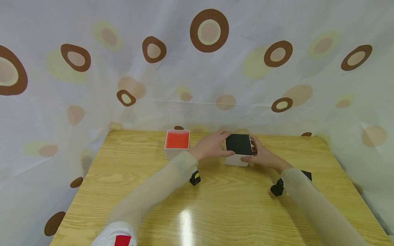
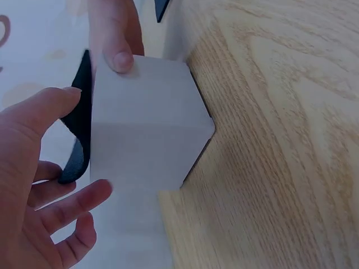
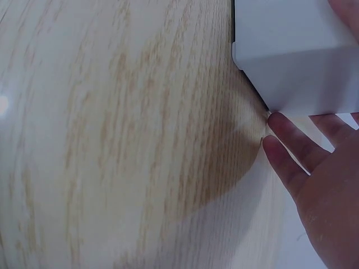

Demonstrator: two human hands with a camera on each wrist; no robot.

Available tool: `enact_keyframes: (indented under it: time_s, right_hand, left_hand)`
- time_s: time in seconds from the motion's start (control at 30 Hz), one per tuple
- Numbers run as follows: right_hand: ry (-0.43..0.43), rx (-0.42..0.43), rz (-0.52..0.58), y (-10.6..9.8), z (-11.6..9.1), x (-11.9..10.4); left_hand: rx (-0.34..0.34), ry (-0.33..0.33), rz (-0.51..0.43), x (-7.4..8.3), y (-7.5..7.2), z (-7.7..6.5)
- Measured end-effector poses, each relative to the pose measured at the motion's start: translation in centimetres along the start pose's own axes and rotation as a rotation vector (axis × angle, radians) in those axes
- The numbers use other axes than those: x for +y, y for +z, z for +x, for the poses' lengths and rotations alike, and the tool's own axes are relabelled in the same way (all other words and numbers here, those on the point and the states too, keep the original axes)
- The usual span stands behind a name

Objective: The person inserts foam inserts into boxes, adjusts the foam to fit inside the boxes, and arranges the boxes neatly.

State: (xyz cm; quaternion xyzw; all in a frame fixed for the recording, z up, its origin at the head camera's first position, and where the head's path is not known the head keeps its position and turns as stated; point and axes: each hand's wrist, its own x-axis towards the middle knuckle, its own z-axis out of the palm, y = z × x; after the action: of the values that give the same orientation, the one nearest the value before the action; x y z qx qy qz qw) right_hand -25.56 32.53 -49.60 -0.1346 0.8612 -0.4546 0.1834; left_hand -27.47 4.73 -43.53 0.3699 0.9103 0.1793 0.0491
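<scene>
A white box [image 1: 236, 160] stands on the wooden table with a thin black sheet [image 1: 239, 144] over its top. My left hand [image 1: 213, 145] holds the sheet from the left between thumb and fingers. In the left wrist view the black sheet [image 2: 84, 106] bows at the top edge of the white box [image 2: 146, 112], thumb above and fingers below. My right hand [image 1: 264, 155] grips the box at its right side, thumb on the front face. The right wrist view shows right-hand fingers [image 3: 297, 145] at the box's [image 3: 297, 61] lower corner.
A second white box [image 1: 176, 152], with red-orange inside, stands left of my left hand. A black device [image 1: 195, 177] sits beside the left sleeve, another [image 1: 277, 188] by the right sleeve. A dark flat piece [image 1: 307, 175] is partly hidden behind it. Patterned cloth [image 1: 191, 75] hangs behind the table.
</scene>
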Motion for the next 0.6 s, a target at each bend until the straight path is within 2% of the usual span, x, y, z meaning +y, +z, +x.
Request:
enact_keyframes:
  time_s: [0.17, 0.6]
  right_hand:
    - [-0.022, 0.007, -0.025, -0.1, 0.2, 0.2]
    - [0.018, 0.015, -0.059, -0.1, 0.2, 0.3]
  left_hand:
    - [-0.006, 0.011, -0.037, -0.1, 0.0, 0.9]
    - [0.045, 0.029, -0.061, -1.1, 1.2, 1.3]
